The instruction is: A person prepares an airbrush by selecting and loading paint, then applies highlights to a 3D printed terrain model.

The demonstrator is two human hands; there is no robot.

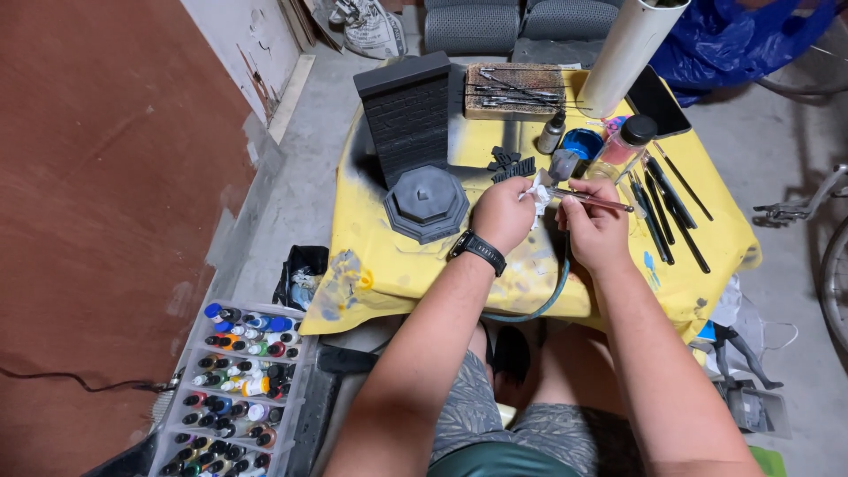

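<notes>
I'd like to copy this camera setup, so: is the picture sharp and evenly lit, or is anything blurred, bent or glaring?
Head view: even, soft light with faint shadows; the left hand, right hand and yellow paint-stained tablecloth are sharp; no strong glare; the wide lens bends the edges, so the white plastic tube leans outward and the clear tray of small paint bottles looks stretched.

A small table under a paint-stained yellow cloth stands on a bare grey concrete floor. A reddish-brown wall runs along the left, meeting a pale, chipped wall farther back. Beyond the table's far edge sit grey cushioned seats and a crumpled blue tarp. Light is even and soft.
</notes>
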